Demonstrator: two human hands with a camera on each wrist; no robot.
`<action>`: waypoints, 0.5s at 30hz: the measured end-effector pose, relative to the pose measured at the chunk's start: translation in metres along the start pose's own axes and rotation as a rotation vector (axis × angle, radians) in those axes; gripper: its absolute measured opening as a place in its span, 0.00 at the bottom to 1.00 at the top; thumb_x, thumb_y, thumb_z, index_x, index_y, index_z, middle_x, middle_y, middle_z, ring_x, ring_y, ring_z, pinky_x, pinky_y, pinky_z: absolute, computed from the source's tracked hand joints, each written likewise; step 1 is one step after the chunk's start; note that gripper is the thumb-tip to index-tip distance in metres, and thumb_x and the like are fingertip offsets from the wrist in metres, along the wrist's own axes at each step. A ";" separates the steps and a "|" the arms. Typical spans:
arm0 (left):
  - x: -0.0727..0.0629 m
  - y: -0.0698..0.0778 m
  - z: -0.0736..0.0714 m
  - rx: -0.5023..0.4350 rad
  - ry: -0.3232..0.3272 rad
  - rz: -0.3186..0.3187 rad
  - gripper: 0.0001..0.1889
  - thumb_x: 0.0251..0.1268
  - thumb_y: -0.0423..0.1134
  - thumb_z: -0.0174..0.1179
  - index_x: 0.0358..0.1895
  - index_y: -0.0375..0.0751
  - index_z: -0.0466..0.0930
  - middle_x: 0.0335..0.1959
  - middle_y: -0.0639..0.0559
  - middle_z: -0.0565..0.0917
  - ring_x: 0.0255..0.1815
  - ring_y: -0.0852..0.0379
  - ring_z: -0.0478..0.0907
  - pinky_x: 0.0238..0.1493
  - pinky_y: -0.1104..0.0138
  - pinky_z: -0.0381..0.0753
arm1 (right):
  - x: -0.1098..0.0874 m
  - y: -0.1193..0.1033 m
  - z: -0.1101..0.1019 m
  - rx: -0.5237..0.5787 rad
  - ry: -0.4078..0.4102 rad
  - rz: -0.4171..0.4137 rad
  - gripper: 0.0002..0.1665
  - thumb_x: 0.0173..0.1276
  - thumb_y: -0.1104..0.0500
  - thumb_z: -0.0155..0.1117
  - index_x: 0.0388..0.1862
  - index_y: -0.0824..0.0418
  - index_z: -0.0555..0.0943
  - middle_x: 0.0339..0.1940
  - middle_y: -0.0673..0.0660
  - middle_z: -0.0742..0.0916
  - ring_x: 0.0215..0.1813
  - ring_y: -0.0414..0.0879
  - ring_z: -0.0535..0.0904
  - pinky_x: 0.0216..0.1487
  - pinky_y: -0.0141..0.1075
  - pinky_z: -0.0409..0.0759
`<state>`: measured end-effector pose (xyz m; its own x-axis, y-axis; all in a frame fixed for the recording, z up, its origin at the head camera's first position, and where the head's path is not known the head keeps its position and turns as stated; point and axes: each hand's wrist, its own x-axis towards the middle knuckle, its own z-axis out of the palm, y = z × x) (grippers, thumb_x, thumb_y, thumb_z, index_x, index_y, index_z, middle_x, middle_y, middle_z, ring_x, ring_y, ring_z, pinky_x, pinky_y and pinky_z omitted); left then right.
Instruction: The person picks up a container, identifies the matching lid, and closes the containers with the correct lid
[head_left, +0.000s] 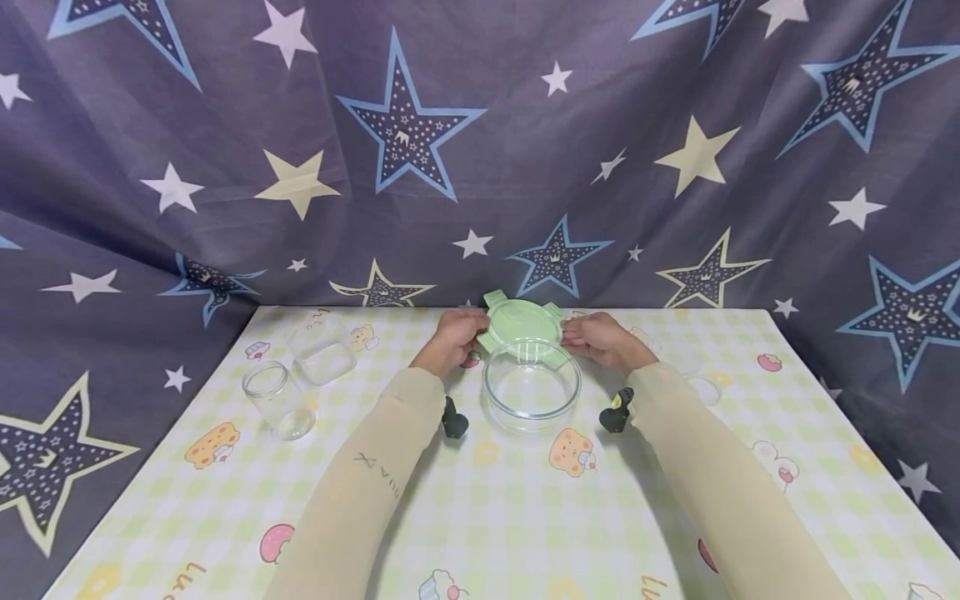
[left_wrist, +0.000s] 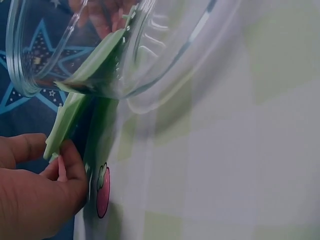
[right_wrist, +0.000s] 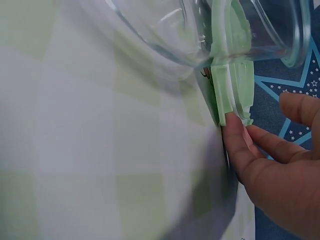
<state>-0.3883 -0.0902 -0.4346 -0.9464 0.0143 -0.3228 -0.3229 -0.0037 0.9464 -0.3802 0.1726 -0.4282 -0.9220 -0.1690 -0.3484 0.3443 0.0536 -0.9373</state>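
Note:
A round green snap lid (head_left: 523, 322) with flaps on its rim is behind a clear round glass bowl (head_left: 532, 390) on the table. My left hand (head_left: 457, 332) pinches the lid's left edge, thumb on one side and fingers on the other, in the left wrist view. At the lid's right edge, my right hand (head_left: 600, 337) touches it with extended fingers (right_wrist: 237, 135); the thumb stands apart. Through the bowl's wall, part of the lid (right_wrist: 232, 37) shows in the right wrist view. Its far side is hidden there.
To the left, a clear glass jar (head_left: 279, 400) lies tilted or on its side, near a clear square container (head_left: 322, 354). A faint clear round item (head_left: 705, 389) is beside the right forearm. A starry curtain (head_left: 465, 150) hangs along the table's back edge.

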 end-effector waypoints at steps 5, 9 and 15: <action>0.002 0.001 0.001 -0.039 0.003 -0.015 0.14 0.73 0.34 0.60 0.57 0.37 0.83 0.30 0.51 0.82 0.23 0.59 0.77 0.25 0.60 0.68 | 0.000 0.000 0.000 0.018 0.011 0.005 0.30 0.79 0.65 0.54 0.74 0.76 0.62 0.55 0.65 0.77 0.62 0.56 0.78 0.68 0.42 0.78; 0.005 0.001 0.000 -0.028 0.003 -0.045 0.07 0.71 0.35 0.63 0.47 0.38 0.85 0.27 0.51 0.82 0.22 0.58 0.77 0.25 0.60 0.67 | 0.002 0.001 0.000 0.024 0.023 0.014 0.29 0.79 0.65 0.54 0.73 0.76 0.64 0.54 0.64 0.77 0.61 0.55 0.79 0.67 0.42 0.78; 0.008 0.002 0.001 -0.013 0.001 -0.061 0.05 0.69 0.37 0.67 0.42 0.41 0.85 0.28 0.50 0.83 0.21 0.58 0.76 0.25 0.62 0.67 | 0.002 0.000 0.001 0.029 0.035 0.024 0.29 0.79 0.64 0.54 0.74 0.74 0.63 0.55 0.64 0.76 0.60 0.54 0.79 0.68 0.42 0.77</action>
<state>-0.3963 -0.0892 -0.4353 -0.9248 0.0135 -0.3802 -0.3803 -0.0157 0.9247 -0.3819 0.1713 -0.4292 -0.9190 -0.1339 -0.3708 0.3705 0.0283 -0.9284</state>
